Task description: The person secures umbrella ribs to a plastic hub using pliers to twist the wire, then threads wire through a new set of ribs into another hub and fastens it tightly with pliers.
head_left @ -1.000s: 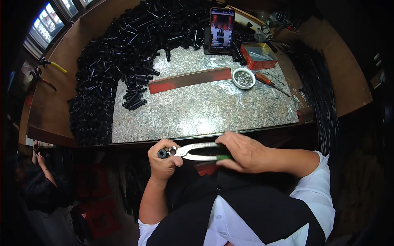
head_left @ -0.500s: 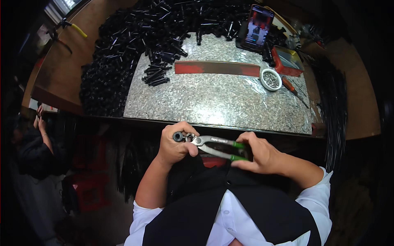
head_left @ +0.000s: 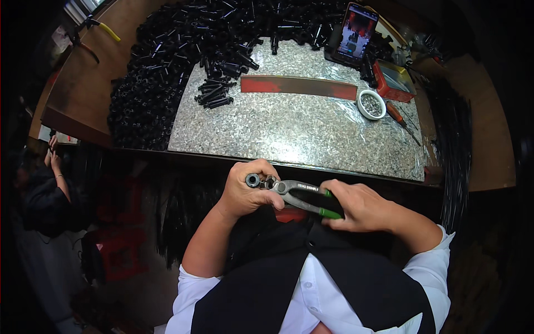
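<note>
The left hand is curled around a black tube, its round end facing up between thumb and fingers. The right hand grips the green handles of the pincers, fingers over the upper one and thumb side by the lower, with the two handles spread apart. The head of the pincers reaches across to the left hand, just beside the tube's end – whether the jaws bite on anything there, I cannot tell. Both hands are in front of the person's dark vest, just short of the near edge of the tabletop.

Straight ahead of the hands, a red and brown bar lies across the speckled surface. Beyond the right hand stands a white bowl of small metal bits, with an orange screwdriver beside it and a red box behind. Farther out, a lit phone leans upright. Well to the right of the right hand, a bundle of black strands hangs over the edge.

A large pile of black tubes spreads ahead and left of the left hand – past it lie yellow-handled pliers. Far left of the hands, another person is partly visible.
</note>
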The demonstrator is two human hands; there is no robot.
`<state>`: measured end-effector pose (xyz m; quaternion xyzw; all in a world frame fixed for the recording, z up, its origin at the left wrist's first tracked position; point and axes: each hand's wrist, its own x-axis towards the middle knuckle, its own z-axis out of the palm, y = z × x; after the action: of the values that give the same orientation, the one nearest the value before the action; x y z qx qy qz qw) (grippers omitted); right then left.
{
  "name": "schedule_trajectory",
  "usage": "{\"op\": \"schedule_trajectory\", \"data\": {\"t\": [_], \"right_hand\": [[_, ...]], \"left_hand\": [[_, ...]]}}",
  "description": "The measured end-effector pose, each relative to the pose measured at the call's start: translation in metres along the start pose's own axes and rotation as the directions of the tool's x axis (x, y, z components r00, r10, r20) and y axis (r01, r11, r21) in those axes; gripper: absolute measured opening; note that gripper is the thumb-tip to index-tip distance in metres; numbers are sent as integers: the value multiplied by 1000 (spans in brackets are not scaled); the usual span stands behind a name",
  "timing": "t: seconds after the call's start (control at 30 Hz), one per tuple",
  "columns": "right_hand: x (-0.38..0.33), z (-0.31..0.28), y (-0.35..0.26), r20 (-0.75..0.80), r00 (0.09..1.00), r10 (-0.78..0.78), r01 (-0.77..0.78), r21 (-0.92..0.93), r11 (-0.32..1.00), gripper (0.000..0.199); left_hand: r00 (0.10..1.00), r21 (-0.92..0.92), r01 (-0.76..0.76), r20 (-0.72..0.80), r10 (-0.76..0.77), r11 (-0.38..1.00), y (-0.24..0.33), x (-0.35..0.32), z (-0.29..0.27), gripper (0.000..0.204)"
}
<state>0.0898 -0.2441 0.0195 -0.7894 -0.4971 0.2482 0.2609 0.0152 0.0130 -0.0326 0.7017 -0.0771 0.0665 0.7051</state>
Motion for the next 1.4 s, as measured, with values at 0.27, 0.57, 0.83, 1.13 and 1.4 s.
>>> {"op": "schedule_trajectory", "data": {"t": [0.27,0.57,0.83,1.13,1.4], "right_hand": [[7,-16,4,-71,994,-81,68,-164,984,60],[22,3,7,126,989,73,-99,217,971,29],[20,19,19,-74,996,48,-48,3,999,28],[9,1,23,-223,974,-46,2,-194,981,20],[7,-62,65,-752,659,22,-196,-144,970,21]], "left_hand": [[998,-45,56,1,-56,997,5,1,9,75],[992,-175,42,-114,-62,984,0,-2,13,81],[980,-155,-7,-199,-24,988,-7,-5,16,79],[979,-114,-80,-198,56,990,-9,-3,21,78],[971,-115,-96,-231,67,989,4,-13,25,88]]}}
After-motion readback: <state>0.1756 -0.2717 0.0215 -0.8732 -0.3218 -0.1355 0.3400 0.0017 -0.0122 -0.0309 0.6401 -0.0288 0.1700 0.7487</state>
